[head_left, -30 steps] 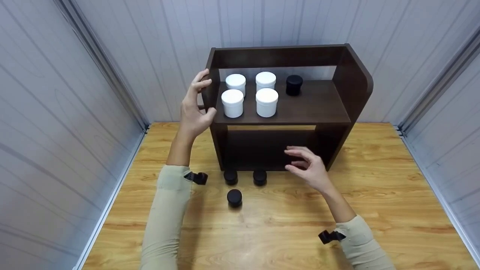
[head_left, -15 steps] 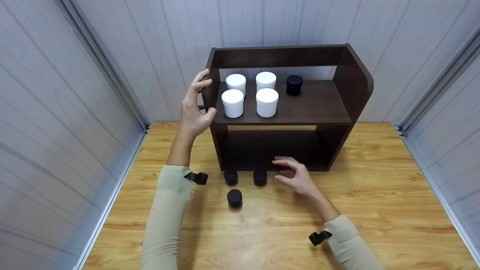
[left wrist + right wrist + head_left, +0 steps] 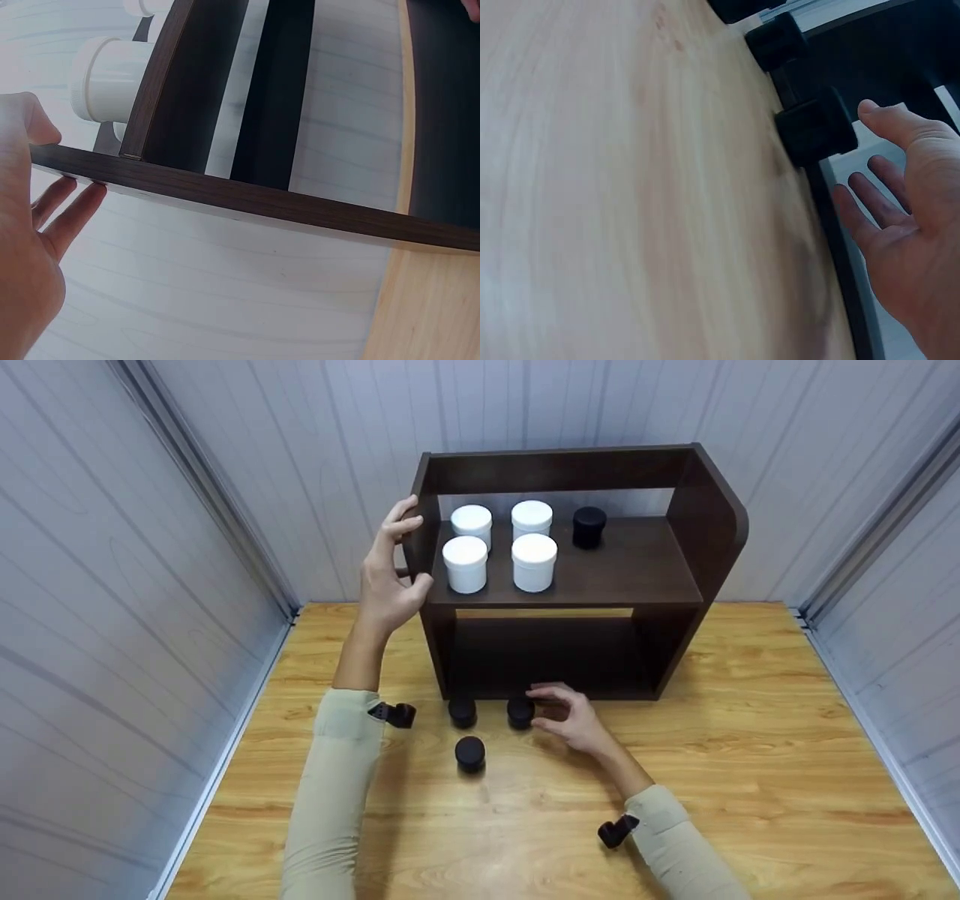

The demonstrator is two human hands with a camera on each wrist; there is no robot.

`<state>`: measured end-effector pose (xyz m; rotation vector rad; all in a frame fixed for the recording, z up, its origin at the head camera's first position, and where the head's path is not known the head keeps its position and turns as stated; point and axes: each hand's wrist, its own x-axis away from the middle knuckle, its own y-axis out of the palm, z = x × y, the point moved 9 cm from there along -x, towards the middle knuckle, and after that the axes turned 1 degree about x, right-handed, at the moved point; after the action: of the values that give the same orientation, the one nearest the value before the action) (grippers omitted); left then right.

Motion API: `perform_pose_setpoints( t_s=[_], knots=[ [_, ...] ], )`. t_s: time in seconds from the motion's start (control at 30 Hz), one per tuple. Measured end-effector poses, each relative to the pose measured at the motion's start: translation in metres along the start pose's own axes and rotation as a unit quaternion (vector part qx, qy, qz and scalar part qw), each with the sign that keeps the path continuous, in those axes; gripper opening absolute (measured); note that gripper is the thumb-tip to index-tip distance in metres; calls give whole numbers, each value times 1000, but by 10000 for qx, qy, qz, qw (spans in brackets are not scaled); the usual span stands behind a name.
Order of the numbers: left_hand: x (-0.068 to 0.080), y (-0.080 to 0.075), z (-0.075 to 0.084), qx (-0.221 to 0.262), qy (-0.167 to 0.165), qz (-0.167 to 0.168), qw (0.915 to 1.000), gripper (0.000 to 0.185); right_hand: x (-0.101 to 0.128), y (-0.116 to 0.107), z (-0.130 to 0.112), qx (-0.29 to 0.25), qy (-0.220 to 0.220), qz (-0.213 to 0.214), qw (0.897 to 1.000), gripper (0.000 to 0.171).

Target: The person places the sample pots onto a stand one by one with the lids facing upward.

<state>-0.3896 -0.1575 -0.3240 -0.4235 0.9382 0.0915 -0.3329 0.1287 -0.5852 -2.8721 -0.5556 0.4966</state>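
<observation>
— What is the person wearing?

— Long sleeves in a pale beige, plain, snug along both forearms and ending at the wrists. Both hands, the left hand [image 3: 386, 577] and the right hand [image 3: 570, 720], are bare.

— Anything strapped on?

— A small black device sits at each cuff, left [image 3: 395, 714] and right [image 3: 615, 832]; probably the wrist camera mounts, though they are too small to tell.

We see a dark brown wood-grain shelf unit [image 3: 637, 566] on a honey-yellow grained wooden bench [image 3: 750, 750]. Four round white plastic jars [image 3: 534, 562] and one round black jar [image 3: 589, 527], at their 3 o'clock, top it. Three small black round jars [image 3: 520, 712] dot the bench. Both sleeves [image 3: 334, 795] are pale beige; the walls [image 3: 112, 585] are white with faint grey grain.
</observation>
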Motion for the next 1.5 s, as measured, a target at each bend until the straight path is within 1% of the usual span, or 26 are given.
perform_pose_setpoints(
  t_s=[0.2, 0.3, 0.4, 0.63, 0.9, 1.13, 1.3, 1.5],
  knots=[
    [0, 0, 0, -70, 11, -32, 10000, 65, -2, 9, 9, -17, 239, -58, 9997, 47],
    [-1, 0, 0, -85, 28, -49, 9999, 65, -2, 12, 11, 69, 300, -63, 9995, 47],
    [0, 0, 0, -96, 42, -55, 9999, 64, -2, 15, 13, 175, 344, -34, 9992, 45],
    [0, 0, 0, -46, 53, -45, 10000, 65, -2, 16, 17, 313, 623, 49, 9976, 39],
    [0, -1, 0, -47, 19, -7, 10000, 67, -3, 16, 17, 390, 606, 95, 9974, 36],
    [0, -1, 1, -7, 87, 29, 10000, 67, -3, 16, 18, 517, 504, 163, 9973, 33],
    [0, -1, 1, 35, 92, 2, 10000, 66, -1, 15, 17, 404, 565, 238, 9973, 33],
    [0, -1, 1, 14, 72, -2, 10000, 66, 3, 11, 10, 233, 500, 304, 9980, 33]
  ],
)
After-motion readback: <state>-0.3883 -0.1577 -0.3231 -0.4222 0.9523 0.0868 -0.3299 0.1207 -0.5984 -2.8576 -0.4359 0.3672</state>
